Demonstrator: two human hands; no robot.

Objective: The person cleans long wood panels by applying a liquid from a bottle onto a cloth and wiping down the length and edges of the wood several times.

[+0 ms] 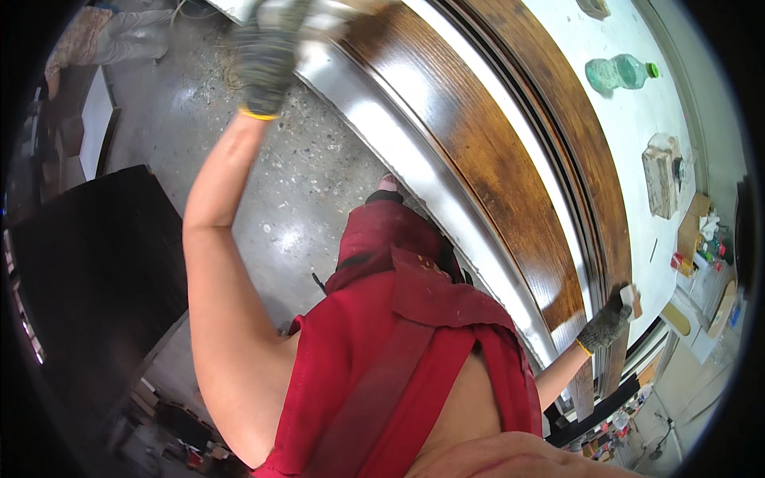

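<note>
My left hand (269, 60), in a grey-green work glove with a yellow cuff, is at the top, beyond the table's near edge. Motion smears its fingers. Right beside it, over the end of a brown wood-grain board (478, 155), is a blurred whitish thing (328, 22), perhaps a cloth; its kind and my grip on it are unclear. My right hand (607, 325), gloved alike, is at the lower right, closed round a small pale block (631, 300). It rests at the near end of a second brown board (586, 159), which has dark grooves along one side.
Both boards lie along a white table (398, 135). A green-tinted plastic bottle (621, 73) lies on it, near a worn pale block (661, 177). Small items crowd a shelf (705, 247) at the right. Left are a large black panel (96, 263) and another person's legs (131, 38).
</note>
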